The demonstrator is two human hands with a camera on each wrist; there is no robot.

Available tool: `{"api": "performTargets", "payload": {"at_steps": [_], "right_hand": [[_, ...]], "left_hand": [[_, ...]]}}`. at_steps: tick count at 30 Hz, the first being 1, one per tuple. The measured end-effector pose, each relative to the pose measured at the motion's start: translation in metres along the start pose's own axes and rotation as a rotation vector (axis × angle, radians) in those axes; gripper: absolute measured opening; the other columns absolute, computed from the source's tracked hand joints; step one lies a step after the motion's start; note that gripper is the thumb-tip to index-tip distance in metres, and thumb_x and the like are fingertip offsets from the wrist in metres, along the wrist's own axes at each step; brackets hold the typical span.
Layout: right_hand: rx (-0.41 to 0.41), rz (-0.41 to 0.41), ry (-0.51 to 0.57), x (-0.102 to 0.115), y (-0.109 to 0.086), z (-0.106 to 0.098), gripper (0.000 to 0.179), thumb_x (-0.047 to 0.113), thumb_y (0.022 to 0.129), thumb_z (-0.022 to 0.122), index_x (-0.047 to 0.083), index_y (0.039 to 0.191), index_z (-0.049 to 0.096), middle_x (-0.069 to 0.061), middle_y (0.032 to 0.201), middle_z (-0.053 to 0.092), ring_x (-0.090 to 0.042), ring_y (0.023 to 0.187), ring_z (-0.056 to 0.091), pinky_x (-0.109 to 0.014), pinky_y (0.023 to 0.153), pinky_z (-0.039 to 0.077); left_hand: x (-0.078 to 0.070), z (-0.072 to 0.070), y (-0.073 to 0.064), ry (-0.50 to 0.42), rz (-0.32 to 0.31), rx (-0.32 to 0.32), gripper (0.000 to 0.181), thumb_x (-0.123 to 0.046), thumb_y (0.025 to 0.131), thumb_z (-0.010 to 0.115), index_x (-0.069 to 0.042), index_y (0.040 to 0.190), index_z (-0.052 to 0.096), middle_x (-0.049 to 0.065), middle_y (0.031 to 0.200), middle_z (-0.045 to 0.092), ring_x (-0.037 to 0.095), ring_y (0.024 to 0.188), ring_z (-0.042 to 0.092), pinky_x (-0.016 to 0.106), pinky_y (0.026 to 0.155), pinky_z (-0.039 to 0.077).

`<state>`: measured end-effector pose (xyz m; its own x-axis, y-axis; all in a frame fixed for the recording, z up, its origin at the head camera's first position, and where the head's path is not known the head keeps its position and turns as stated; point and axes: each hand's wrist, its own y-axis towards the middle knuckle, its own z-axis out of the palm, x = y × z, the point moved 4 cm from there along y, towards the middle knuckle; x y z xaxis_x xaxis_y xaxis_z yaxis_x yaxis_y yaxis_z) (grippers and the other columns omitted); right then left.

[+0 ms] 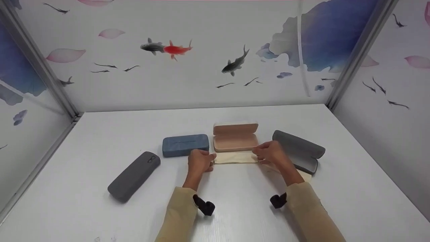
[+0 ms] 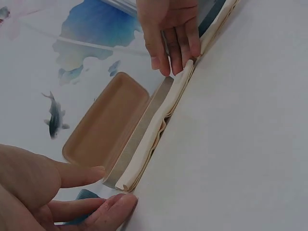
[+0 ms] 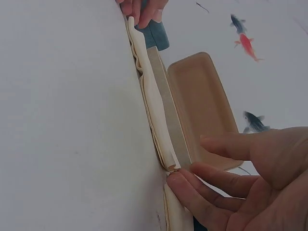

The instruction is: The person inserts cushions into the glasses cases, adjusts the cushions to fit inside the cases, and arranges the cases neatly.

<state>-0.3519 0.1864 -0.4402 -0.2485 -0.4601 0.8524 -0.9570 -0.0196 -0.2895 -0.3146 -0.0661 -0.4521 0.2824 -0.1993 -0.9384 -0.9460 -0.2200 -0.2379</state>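
Observation:
A cream cloth [image 1: 236, 157], folded into a narrow layered strip, lies on the table along the front of an open case [image 1: 235, 143] with a peach-coloured inside. At the strip's left end is my left hand [image 1: 199, 161], its thumb and fingers spread apart and fingertips right at the cloth's end. My right hand [image 1: 273, 154] is at the other end, fingertips touching the cloth [image 3: 159, 115] while the thumb stands away from them. In the left wrist view, the right hand's fingers [image 2: 185, 45] reach down straight to the strip.
To the left are a closed blue case [image 1: 185, 145] and a closed dark grey glasses case [image 1: 134, 176]. An open grey case [image 1: 299, 151] stands at the right, another cream cloth [image 1: 305, 175] in front of it. Printed panels [image 1: 201, 84] wall in the white table [image 1: 111, 134].

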Motion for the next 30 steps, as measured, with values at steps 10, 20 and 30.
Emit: {"api": "performTargets", "payload": {"at_steps": [10, 20, 30], "right_hand": [[-0.004, -0.03, -0.077, -0.0007, -0.0008, 0.0058, 0.033, 0.014, 0.093, 0.07, -0.008, 0.117, 0.067, -0.011, 0.095, 0.067, -0.016, 0.08, 0.062, -0.03, 0.071, 0.059], [-0.023, -0.049, -0.133, 0.0001, -0.0013, 0.0088, 0.02, 0.007, 0.091, 0.069, -0.006, 0.105, 0.071, -0.007, 0.08, 0.066, -0.013, 0.07, 0.06, -0.025, 0.059, 0.056], [-0.046, -0.07, -0.136, 0.0009, -0.0004, 0.0065, 0.013, 0.007, 0.09, 0.067, -0.003, 0.096, 0.073, -0.005, 0.075, 0.064, -0.014, 0.067, 0.059, -0.025, 0.058, 0.053]], "left_hand": [[0.0035, 0.0046, 0.0023, 0.092, 0.047, 0.05, 0.02, -0.012, 0.089, 0.074, 0.002, 0.103, 0.074, 0.006, 0.073, 0.068, 0.008, 0.061, 0.059, 0.02, 0.053, 0.053], [0.0025, 0.0041, 0.0049, 0.062, 0.074, 0.041, 0.013, -0.01, 0.092, 0.068, 0.001, 0.091, 0.076, 0.001, 0.063, 0.061, 0.007, 0.054, 0.056, 0.02, 0.049, 0.052], [-0.001, 0.0025, 0.0028, 0.062, 0.07, 0.026, 0.016, -0.008, 0.092, 0.061, 0.003, 0.095, 0.072, 0.003, 0.064, 0.061, 0.008, 0.054, 0.058, 0.021, 0.051, 0.056]]}}
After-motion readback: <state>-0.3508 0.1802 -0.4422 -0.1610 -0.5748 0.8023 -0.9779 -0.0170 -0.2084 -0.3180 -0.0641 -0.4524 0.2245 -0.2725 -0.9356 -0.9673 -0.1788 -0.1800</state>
